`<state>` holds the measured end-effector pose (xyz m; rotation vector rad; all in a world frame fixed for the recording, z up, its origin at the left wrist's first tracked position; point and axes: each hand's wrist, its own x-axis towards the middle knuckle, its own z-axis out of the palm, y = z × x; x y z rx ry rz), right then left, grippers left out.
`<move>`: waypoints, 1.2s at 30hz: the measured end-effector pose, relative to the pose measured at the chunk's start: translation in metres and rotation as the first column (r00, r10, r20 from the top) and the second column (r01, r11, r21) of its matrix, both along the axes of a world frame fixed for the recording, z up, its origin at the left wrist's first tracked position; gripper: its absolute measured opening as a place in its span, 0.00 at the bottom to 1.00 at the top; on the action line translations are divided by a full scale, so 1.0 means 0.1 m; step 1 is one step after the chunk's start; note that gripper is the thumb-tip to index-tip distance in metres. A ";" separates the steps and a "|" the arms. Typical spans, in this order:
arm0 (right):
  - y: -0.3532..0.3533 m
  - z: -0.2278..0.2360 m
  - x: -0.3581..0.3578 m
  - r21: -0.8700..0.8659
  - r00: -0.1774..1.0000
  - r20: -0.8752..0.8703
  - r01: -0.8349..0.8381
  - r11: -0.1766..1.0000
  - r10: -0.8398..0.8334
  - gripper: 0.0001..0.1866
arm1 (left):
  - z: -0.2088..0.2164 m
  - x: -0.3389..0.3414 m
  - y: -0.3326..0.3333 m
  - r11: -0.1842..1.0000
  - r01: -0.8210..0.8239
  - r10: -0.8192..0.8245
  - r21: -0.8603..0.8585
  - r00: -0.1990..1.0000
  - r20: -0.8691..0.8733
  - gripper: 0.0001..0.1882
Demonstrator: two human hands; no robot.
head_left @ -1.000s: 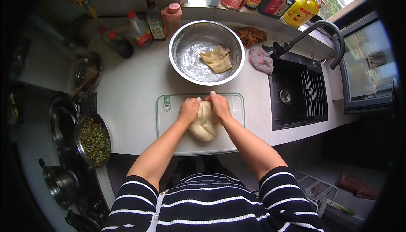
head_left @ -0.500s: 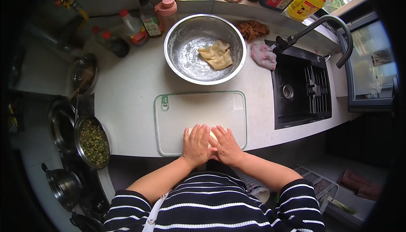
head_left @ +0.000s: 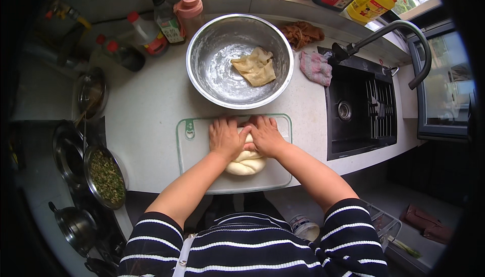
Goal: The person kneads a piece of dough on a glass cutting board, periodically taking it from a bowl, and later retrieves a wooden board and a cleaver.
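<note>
A pale, smooth lump of dough (head_left: 246, 166) with folds across it lies on a translucent cutting board (head_left: 194, 150) with a green rim. My left hand (head_left: 226, 138) grips the far left part of the dough, its fingers pointing away from me and its thumb turned inward. On the far right part, my right hand (head_left: 265, 136) is closed round the dough, with its thumb near the left one. Both hands cover the dough's far end, while its near end shows between my wrists. Beyond the board stands a large steel bowl (head_left: 202, 82), floury inside, with a crumpled beige cloth (head_left: 256, 67) in it.
A black sink (head_left: 336, 140) with a tap (head_left: 424, 49) is at the right, a pink-grey rag (head_left: 316, 68) at its corner. Bottles (head_left: 169, 22) line the back left. A bowl of chopped green filling (head_left: 105, 176) stands left. The counter's front edge runs just before me.
Both my hands have moved away from me, toward the board's far edge. The dough, mostly hidden under them before, now shows its folded near end. The view has shifted slightly.
</note>
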<state>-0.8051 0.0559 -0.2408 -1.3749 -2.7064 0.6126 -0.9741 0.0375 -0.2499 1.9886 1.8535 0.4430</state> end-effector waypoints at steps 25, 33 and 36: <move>-0.74 0.45 -0.22 0.065 0.946 -0.310 0.119 0.991 -0.094 0.33 | 0.45 -0.51 -0.53 0.908 0.418 -0.402 0.014 0.862 0.308 0.34; -1.01 0.59 -0.13 0.336 0.945 -0.326 0.124 0.934 -0.009 0.43 | 0.60 -0.46 -1.07 0.873 0.344 -0.378 0.345 0.925 0.033 0.36; -0.88 0.83 -0.23 0.167 0.951 -0.302 0.114 0.979 -0.059 0.44 | 0.51 -0.44 -0.91 0.918 0.185 -0.248 0.352 0.958 0.143 0.37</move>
